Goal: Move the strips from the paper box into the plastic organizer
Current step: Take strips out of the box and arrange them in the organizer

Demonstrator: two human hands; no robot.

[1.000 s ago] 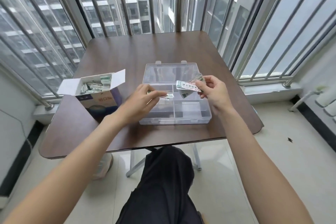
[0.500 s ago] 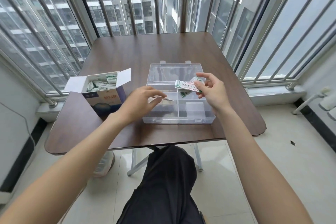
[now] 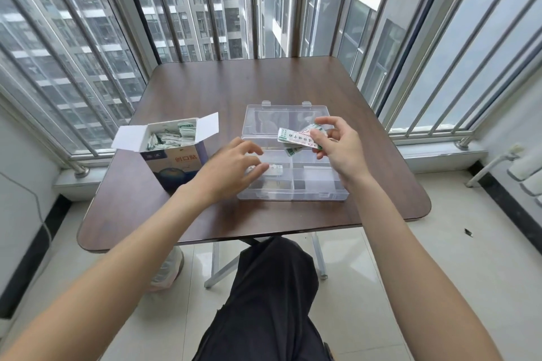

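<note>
The paper box (image 3: 173, 152) stands open at the table's (image 3: 228, 91) left, strips inside. The left hand (image 3: 231, 170), fingers spread and released, hovers over one strip (image 3: 275, 169) lying in the plastic organizer's (image 3: 293, 184) left compartment. The right hand (image 3: 337, 146) pinches several strips (image 3: 294, 138) above the organizer.

Dark brown tabletop (image 3: 234, 91), rounded corners. Open paper box (image 3: 176, 160) with strips (image 3: 170, 138) sits near left edge; clear plastic organizer (image 3: 293, 193), lid open, just right of it, near front edge
</note>
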